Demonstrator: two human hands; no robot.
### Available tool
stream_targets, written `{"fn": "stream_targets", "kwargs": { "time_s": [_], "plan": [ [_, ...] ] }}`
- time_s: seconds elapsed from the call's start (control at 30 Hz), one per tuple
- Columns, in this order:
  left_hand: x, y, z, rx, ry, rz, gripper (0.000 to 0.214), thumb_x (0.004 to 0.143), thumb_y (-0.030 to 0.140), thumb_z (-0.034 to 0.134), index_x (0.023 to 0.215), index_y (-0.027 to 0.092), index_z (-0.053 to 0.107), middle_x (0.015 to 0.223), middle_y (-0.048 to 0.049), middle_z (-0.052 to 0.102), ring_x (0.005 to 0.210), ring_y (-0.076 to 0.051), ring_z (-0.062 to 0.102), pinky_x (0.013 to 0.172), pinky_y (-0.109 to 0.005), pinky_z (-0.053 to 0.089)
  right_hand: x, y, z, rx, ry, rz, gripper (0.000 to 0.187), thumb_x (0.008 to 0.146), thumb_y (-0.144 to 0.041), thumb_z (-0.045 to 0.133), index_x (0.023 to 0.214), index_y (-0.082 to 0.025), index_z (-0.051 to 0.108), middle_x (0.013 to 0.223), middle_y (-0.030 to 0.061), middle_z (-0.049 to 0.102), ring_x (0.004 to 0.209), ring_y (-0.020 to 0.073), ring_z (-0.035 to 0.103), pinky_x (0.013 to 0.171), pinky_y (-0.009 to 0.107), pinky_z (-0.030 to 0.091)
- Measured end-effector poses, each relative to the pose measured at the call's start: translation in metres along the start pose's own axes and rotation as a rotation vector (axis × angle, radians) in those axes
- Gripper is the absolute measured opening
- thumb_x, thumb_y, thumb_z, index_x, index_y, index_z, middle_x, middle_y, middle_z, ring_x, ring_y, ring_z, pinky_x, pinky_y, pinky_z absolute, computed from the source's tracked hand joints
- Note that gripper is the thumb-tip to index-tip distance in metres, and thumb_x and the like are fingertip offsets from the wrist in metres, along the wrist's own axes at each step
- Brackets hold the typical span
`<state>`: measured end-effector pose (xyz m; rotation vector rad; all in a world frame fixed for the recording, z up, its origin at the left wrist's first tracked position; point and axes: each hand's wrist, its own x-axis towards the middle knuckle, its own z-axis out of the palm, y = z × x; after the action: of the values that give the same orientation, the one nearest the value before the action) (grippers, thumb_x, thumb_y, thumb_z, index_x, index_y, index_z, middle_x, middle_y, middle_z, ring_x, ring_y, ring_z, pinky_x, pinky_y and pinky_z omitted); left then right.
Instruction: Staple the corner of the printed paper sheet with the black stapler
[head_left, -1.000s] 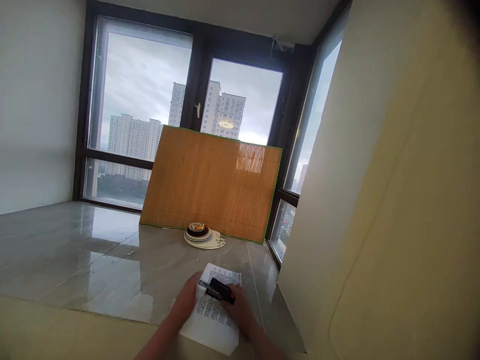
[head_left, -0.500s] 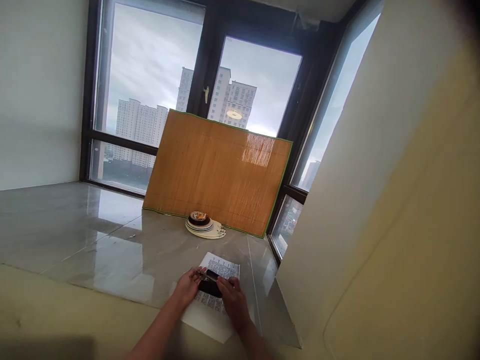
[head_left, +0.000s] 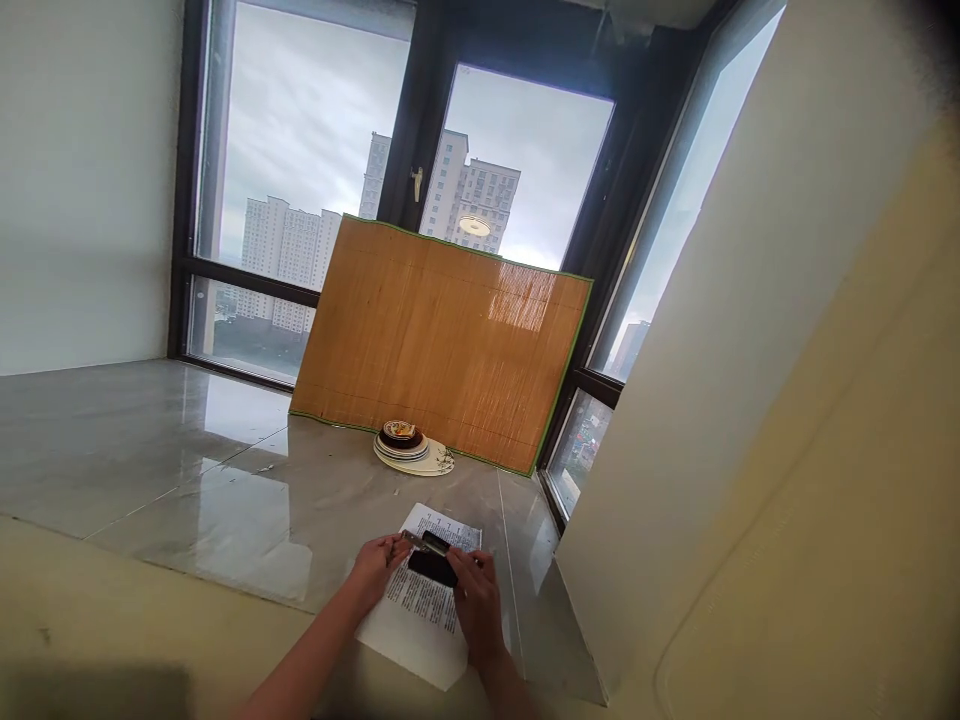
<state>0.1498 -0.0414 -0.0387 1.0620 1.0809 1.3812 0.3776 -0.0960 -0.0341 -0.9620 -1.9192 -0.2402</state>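
My left hand [head_left: 379, 562] is closed, with its fingertips pinching the left end of a slim shiny metal-looking piece [head_left: 415, 540] whose kind I cannot make out. My right hand [head_left: 476, 590] is closed at the right edge of a flat black object [head_left: 431, 569], perhaps a case or pouch. The slim piece runs along the upper side of the black object, between both hands. Under them lies a sheet of printed paper [head_left: 420, 605], its lower part blank. My right fingers hide part of the black object.
The paper rests on a glossy grey tiled ledge [head_left: 322, 500]. Farther back stands a stack of plates [head_left: 405, 452]. A bamboo mat [head_left: 442, 340] with green edging leans against the dark window frame [head_left: 244, 283]. A pale wall [head_left: 712, 400] rises on the right.
Both hands and the black object have shifted slightly to the right over the paper, and more of the slim shiny piece shows between the fingers. The camera view has moved a little.
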Motion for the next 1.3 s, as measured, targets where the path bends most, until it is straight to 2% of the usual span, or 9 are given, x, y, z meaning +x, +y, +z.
{"fn": "stream_targets", "kwargs": {
  "time_s": [0.13, 0.27, 0.37, 0.53, 0.7, 0.9, 1.03, 1.17, 1.3],
  "plan": [
    [-0.006, 0.005, -0.009, 0.275, 0.07, 0.075, 0.031, 0.099, 0.04, 0.043, 0.085, 0.019, 0.06, 0.084, -0.0077, 0.071, 0.065, -0.018, 0.067, 0.068, -0.034, 0.057, 0.005, 0.007, -0.006, 0.074, 0.151, 0.374, 0.03, 0.093, -0.028, 0.063, 0.119, -0.02, 0.075, 0.102, 0.0114, 0.075, 0.091, 0.0249, 0.067, 0.079, 0.033, 0.055],
    [-0.018, 0.01, -0.013, 0.56, -0.058, 0.187, 0.029, 0.096, 0.039, 0.05, 0.075, 0.02, 0.059, 0.067, -0.0007, 0.063, 0.066, -0.017, 0.06, 0.068, -0.027, 0.045, 0.006, 0.023, -0.011, 0.097, 0.227, 0.736, 0.045, 0.082, -0.047, 0.071, 0.111, -0.014, 0.078, 0.094, 0.0138, 0.077, 0.083, 0.0293, 0.071, 0.074, 0.035, 0.054],
    [-0.025, 0.011, -0.01, 0.722, -0.162, 0.228, 0.031, 0.098, 0.039, 0.048, 0.076, 0.021, 0.06, 0.068, -0.0008, 0.065, 0.066, -0.017, 0.058, 0.066, -0.026, 0.039, 0.006, 0.029, -0.012, 0.139, 0.241, 0.88, 0.058, 0.074, -0.058, 0.073, 0.105, -0.009, 0.079, 0.089, 0.0161, 0.079, 0.08, 0.032, 0.072, 0.069, 0.035, 0.054],
    [-0.029, 0.012, -0.005, 0.918, -0.159, 0.238, 0.024, 0.1, 0.034, 0.046, 0.094, 0.021, 0.065, 0.084, -0.0056, 0.072, 0.077, -0.021, 0.063, 0.067, -0.027, 0.032, 0.015, 0.021, -0.01, 0.276, 0.157, 0.791, 0.053, 0.072, -0.052, 0.074, 0.104, -0.01, 0.079, 0.092, 0.0143, 0.079, 0.082, 0.0306, 0.073, 0.072, 0.034, 0.055],
    [-0.031, 0.012, -0.003, 1.016, -0.149, 0.232, 0.032, 0.102, 0.036, 0.043, 0.083, 0.021, 0.064, 0.083, -0.0081, 0.072, 0.079, -0.023, 0.066, 0.066, -0.028, 0.031, 0.031, 0.03, -0.007, 0.246, 0.057, 0.782, 0.044, 0.071, -0.041, 0.072, 0.104, -0.012, 0.079, 0.093, 0.0128, 0.079, 0.083, 0.0307, 0.072, 0.076, 0.037, 0.056],
    [-0.031, 0.012, -0.004, 1.004, -0.146, 0.237, 0.037, 0.104, 0.04, 0.035, 0.088, 0.021, 0.062, 0.087, -0.0087, 0.073, 0.083, -0.024, 0.067, 0.07, -0.029, 0.038, 0.046, 0.053, 0.003, 0.307, -0.06, 0.725, 0.037, 0.065, -0.034, 0.076, 0.098, -0.018, 0.08, 0.088, 0.0067, 0.079, 0.082, 0.0286, 0.072, 0.077, 0.037, 0.055],
    [-0.03, 0.008, -0.011, 0.906, -0.132, 0.252, 0.035, 0.104, 0.037, 0.029, 0.111, 0.022, 0.061, 0.103, -0.0078, 0.074, 0.094, -0.022, 0.069, 0.08, -0.03, 0.046, 0.044, 0.052, 0.014, 0.311, -0.07, 0.732, 0.039, 0.066, -0.035, 0.077, 0.102, -0.019, 0.08, 0.092, 0.0094, 0.079, 0.087, 0.0303, 0.072, 0.079, 0.039, 0.056],
    [-0.027, 0.002, -0.016, 0.712, -0.142, 0.197, 0.041, 0.101, 0.047, 0.033, 0.12, 0.021, 0.058, 0.086, -0.004, 0.07, 0.069, -0.022, 0.065, 0.068, -0.031, 0.046, 0.043, 0.057, 0.013, 0.303, -0.073, 0.747, 0.042, 0.069, -0.034, 0.074, 0.107, -0.018, 0.079, 0.094, 0.0096, 0.079, 0.088, 0.0314, 0.072, 0.083, 0.042, 0.056],
    [-0.025, 0.001, -0.015, 0.677, -0.225, 0.215, 0.039, 0.1, 0.051, 0.036, 0.101, 0.02, 0.06, 0.07, 0.0013, 0.062, 0.053, -0.017, 0.054, 0.059, -0.029, 0.04, 0.042, 0.065, 0.008, 0.292, -0.089, 0.745, 0.042, 0.069, -0.033, 0.074, 0.107, -0.018, 0.079, 0.094, 0.0081, 0.079, 0.088, 0.0306, 0.072, 0.085, 0.042, 0.055]
  ]
}}
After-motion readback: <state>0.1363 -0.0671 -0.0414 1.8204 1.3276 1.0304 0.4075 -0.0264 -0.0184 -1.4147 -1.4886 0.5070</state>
